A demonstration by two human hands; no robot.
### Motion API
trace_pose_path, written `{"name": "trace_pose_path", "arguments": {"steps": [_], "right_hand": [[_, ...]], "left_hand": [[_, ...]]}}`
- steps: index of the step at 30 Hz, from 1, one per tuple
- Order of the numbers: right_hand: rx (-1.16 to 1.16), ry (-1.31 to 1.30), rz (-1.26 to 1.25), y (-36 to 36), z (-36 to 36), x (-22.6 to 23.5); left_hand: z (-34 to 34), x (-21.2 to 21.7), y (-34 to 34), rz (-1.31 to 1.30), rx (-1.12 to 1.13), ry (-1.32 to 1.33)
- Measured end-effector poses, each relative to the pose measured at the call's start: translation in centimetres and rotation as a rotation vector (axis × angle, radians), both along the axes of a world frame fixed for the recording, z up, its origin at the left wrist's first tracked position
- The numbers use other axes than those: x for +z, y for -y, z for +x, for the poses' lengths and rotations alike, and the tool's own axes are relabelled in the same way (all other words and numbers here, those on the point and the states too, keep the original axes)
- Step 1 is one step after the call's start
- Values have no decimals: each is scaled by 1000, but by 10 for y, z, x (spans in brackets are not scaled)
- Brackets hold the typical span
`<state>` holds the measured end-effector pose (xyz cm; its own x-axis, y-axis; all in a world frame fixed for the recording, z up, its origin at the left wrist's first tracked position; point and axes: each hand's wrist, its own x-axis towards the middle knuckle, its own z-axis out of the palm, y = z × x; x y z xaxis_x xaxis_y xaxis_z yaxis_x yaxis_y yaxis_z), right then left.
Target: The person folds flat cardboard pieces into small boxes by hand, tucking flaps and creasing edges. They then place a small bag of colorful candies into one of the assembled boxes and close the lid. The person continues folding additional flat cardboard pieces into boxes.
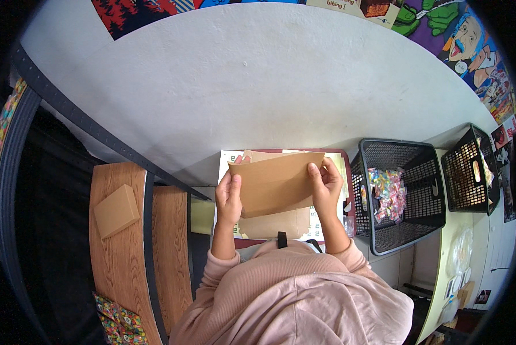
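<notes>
Two hands gripped one brown cardboard sheet (276, 183) above the counter (226, 161): the left hand (229, 198) and right hand (326, 185) had fingers clenched on opposite edges, apparently so it was kept flat and raised over further flat cardboard pieces (274, 223). A black basket (404, 195) of sweets was set just right.

Left hand (229, 198) raised, fingers curled in a pinching grip, right hand (326, 187) level with it, forearms in pink sleeves

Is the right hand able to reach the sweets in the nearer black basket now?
Probably not at once: the right hand grips the brown cardboard sheet together with the left hand. The black basket of sweets stands open just beside it.
</notes>
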<state>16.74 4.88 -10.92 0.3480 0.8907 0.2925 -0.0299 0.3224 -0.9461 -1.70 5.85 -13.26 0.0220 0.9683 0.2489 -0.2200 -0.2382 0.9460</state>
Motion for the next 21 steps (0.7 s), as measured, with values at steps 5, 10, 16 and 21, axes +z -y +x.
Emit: {"name": "trace_pose_path", "arguments": {"steps": [5,10,16,21], "right_hand": [[26,-90,-78,-4,2,-7],[41,-141,-101,-7,0,-12],[49,-166,-127,-8,-2,-17],[47,-167,-104,-9,-4,-20]], "left_hand": [[1,6,5,-39,68,-32],[-1,2,5,-65,80,93],[-1,-6,5,-124,75,264],[-3,-20,2,-150,147,252]]}}
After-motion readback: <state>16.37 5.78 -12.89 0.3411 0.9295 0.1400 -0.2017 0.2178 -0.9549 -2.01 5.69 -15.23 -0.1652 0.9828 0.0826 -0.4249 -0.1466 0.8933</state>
